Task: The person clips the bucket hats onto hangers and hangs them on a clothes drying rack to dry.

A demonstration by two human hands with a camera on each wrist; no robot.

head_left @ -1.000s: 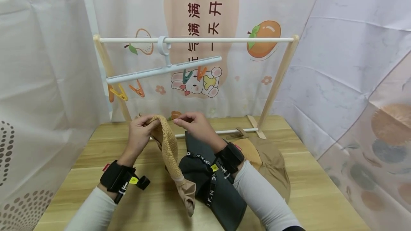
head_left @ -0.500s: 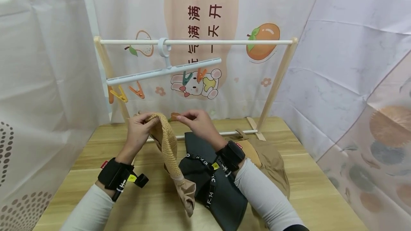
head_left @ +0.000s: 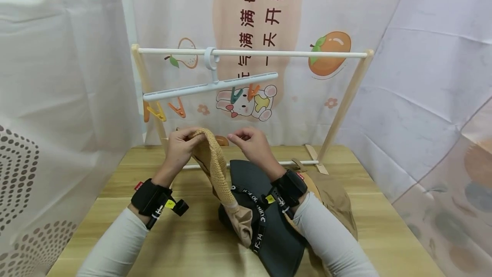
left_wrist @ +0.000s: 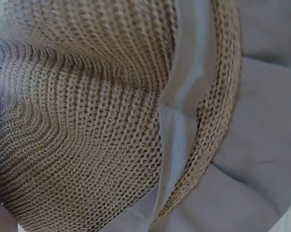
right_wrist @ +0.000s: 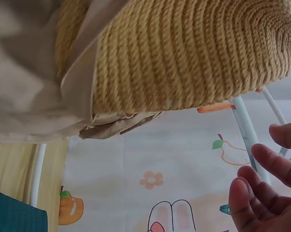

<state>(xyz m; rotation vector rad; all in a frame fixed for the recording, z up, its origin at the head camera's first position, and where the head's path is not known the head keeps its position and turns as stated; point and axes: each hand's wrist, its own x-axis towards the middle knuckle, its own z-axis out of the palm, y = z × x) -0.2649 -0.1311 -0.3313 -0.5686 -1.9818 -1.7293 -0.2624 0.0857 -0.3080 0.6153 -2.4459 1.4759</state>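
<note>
left hand (head_left: 182, 146): thumb and fingers pinch the knit hat (head_left: 220, 172); mostly cut off in its wrist view.
knit hat: tan, held up above the tabletop (head_left: 184, 243); partly cut off in that view.
right hand (head_left: 253, 142): fingers loosely bent, holding nothing, near the knit hat but apart.
dark cap (head_left: 282, 230): on the tabletop, partly hidden by knit hat and right arm (head_left: 326, 238).
brown hat (head_left: 340, 198): partly behind the right arm.

Head view is bright, left wrist's seemingly dim.
</note>
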